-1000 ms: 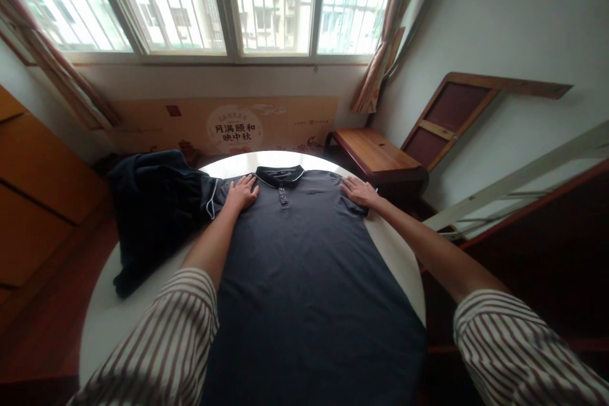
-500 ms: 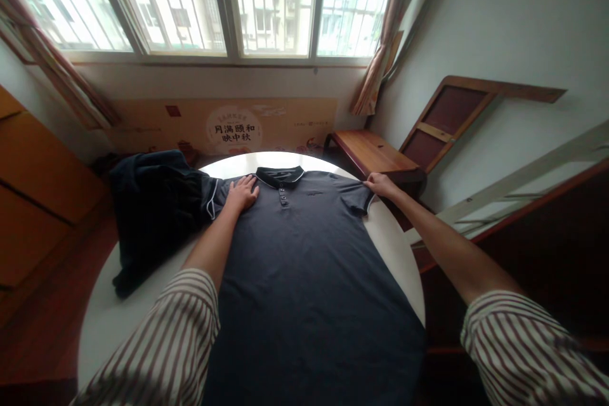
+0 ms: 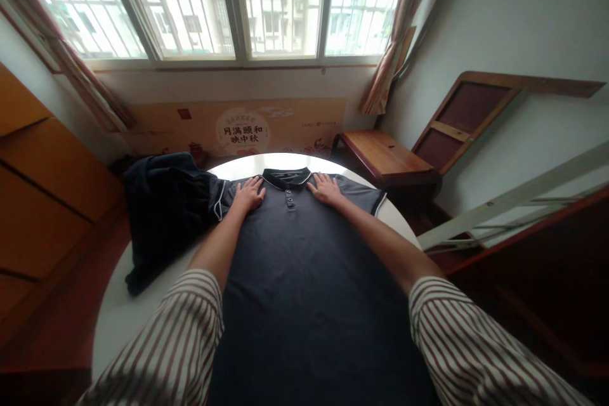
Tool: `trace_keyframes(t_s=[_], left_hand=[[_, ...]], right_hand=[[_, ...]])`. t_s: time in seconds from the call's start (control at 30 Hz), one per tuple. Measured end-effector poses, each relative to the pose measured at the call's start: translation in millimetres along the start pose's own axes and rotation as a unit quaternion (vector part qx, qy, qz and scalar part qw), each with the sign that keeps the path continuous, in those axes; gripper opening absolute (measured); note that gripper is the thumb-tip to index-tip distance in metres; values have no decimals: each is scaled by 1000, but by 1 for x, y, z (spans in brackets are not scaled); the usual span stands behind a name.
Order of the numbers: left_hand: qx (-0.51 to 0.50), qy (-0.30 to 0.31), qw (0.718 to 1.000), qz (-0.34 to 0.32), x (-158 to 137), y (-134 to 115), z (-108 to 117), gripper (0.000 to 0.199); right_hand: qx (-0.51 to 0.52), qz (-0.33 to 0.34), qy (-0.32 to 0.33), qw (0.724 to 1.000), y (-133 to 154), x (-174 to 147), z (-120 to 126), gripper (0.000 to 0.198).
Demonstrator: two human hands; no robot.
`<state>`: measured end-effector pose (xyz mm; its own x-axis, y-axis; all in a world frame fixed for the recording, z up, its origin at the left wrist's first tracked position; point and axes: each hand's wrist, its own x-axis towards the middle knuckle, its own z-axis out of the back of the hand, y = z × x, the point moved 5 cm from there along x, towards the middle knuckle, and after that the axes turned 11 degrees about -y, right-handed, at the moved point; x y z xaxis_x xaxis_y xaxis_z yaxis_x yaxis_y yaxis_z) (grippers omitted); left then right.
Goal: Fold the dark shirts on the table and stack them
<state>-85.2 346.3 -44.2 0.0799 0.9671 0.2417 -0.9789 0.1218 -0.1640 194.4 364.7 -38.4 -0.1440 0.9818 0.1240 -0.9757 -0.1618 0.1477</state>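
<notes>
A dark grey polo shirt (image 3: 304,273) lies spread front side up, its black white-edged collar toward the window and its short sleeves out to the sides. My left hand (image 3: 249,194) rests flat on the shoulder left of the collar, fingers spread. On the opposite shoulder, just right of the collar, my right hand (image 3: 326,189) lies flat with its fingers stretched out. Neither hand grips the cloth. The shirt's left sleeve touches a heap of dark clothing (image 3: 166,216). My forearms cover parts of the shirt's sides.
The shirt lies on a round white table (image 3: 114,323). Beyond it a printed cardboard panel (image 3: 295,124) leans below the barred window (image 3: 276,6). A wooden side table (image 3: 385,155) stands at the back right, and orange cabinets (image 3: 42,184) are at the left.
My right hand has let go of the right sleeve's edge and moved left onto the shoulder by the collar. That sleeve now lies flatter. My left hand stays on its shoulder. The view has shifted slightly.
</notes>
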Motion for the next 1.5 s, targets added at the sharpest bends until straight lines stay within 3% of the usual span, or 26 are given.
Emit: trace_keyframes(t_s=[0.13, 0.27, 0.47, 0.67, 0.8, 0.9, 1.03, 1.17, 1.37, 1.5], left_hand=[[13, 17, 1000, 10, -1, 1, 2, 65], [76, 32, 995, 53, -7, 18, 13, 70], [166, 23, 985, 48, -10, 44, 48, 51], [188, -24, 981, 41, 1, 35, 84, 42], [210, -95, 966, 117, -22, 30, 104, 59], [212, -79, 956, 189, -50, 32, 105, 78], [198, -20, 961, 193, -68, 36, 100, 53], [183, -11, 967, 176, -65, 40, 107, 32], [175, -37, 967, 181, -64, 41, 113, 45], [161, -37, 971, 170, -63, 36, 110, 37]], right_hand=[[6, -45, -20, 999, -11, 2, -2, 80], [15, -65, -28, 997, -13, 0, -1, 83], [14, -59, -35, 998, -12, 0, 0, 81], [13, -55, -46, 997, -14, 4, -4, 80], [26, -53, -52, 997, -12, 4, -4, 78], [35, -41, -82, 995, -6, -1, 3, 73], [32, -15, -156, 987, -2, -20, 27, 57], [28, -102, -148, 983, -36, -49, 48, 55], [-29, -249, -181, 951, -120, -93, 68, 59], [-22, -314, -142, 938, -151, -104, 61, 76]])
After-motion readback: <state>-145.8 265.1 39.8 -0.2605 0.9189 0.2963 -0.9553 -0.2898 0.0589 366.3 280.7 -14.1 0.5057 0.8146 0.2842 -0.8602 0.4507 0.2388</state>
